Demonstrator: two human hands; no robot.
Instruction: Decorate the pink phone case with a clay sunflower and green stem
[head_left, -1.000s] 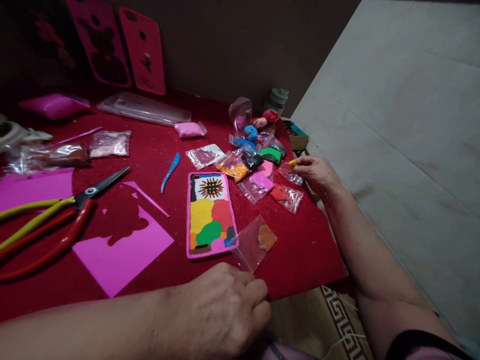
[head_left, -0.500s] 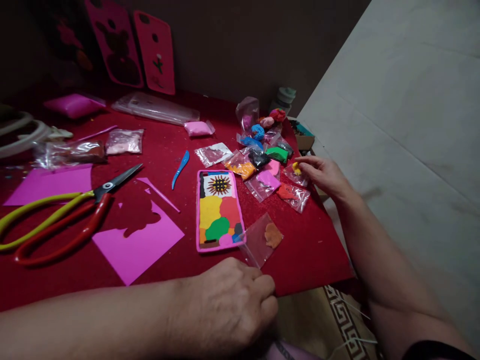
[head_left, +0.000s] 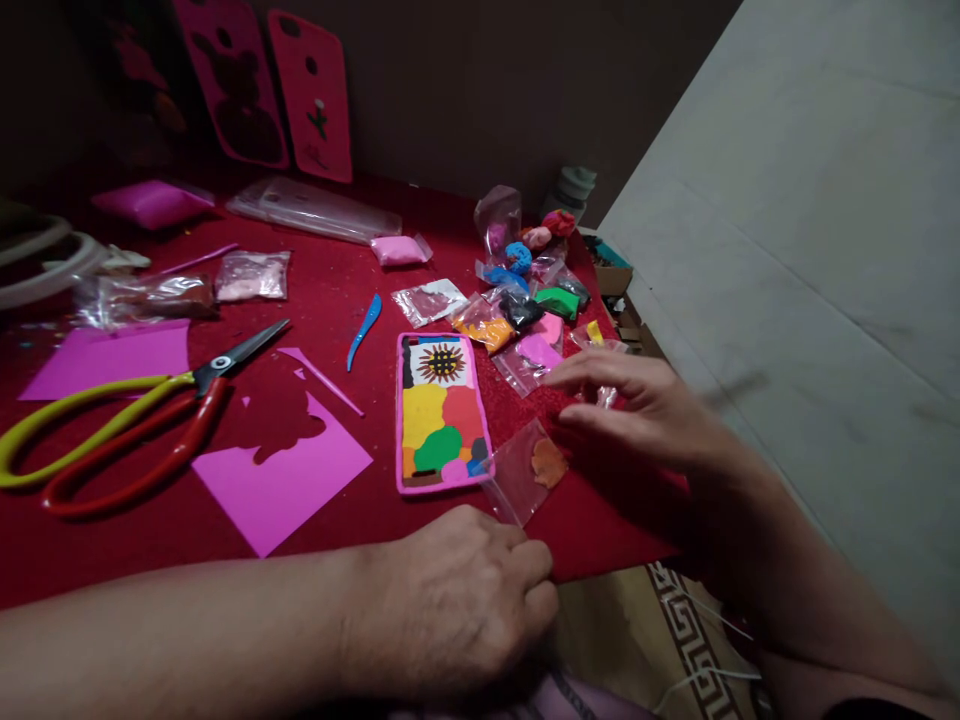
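Note:
At the table's front edge my left hand [head_left: 472, 600] is closed, its knuckles up; whatever its curled fingers may hold is hidden. My right hand [head_left: 634, 405] hovers at the right with thumb and fingers apart and nothing between them. Below its fingertips lies a zip bag with light brown clay [head_left: 549, 464]. Left of that bag, touching it, is a phone case [head_left: 427, 407] with a pink rim, coloured clay patches and a sunflower. Behind my right hand are small bags of clay: yellow clay [head_left: 595, 331], pink clay [head_left: 540, 350] and green clay [head_left: 557, 302]. The hand hides part of this group.
Scissors [head_left: 217, 375] lie open at left beside cut pink sheet [head_left: 292, 480]. A blue modelling tool [head_left: 364, 330] lies behind the phone case. Two decorated pink cases [head_left: 313, 95] lean on the back wall. A bottle [head_left: 571, 190] stands at the back right, near a box [head_left: 615, 270].
My right hand has left the yellow clay bag and moved left and toward me, over the light brown clay's bag. My left hand stays at the table edge.

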